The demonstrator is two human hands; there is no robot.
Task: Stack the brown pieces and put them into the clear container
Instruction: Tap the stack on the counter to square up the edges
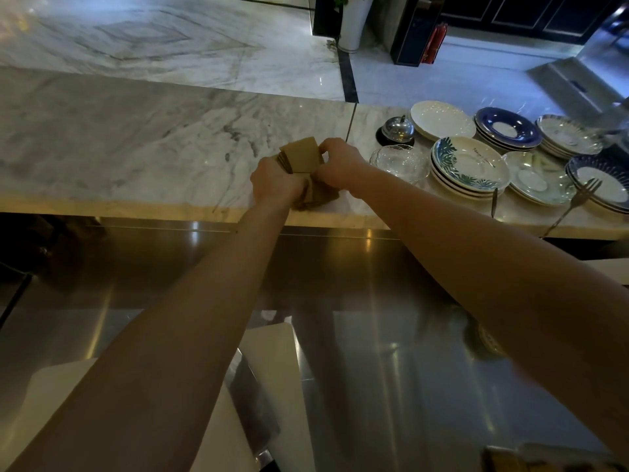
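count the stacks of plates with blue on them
3: leaf-patterned stack beside the glass dish, blue-rimmed stack behind it, dark blue stack at the right edge. More may be out of frame.

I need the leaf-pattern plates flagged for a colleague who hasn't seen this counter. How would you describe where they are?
On the marble counter, look right of the two hands to the cluster of dishes. The leaf-pattern plates are a short stack at the cluster's near left, just right of the clear glass dish. Only they carry green-blue leaves around a cream centre; the others are white or dark blue.

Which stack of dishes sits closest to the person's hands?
The clear glass dishes, just beside the right hand; every other stack is patterned or white china farther right.
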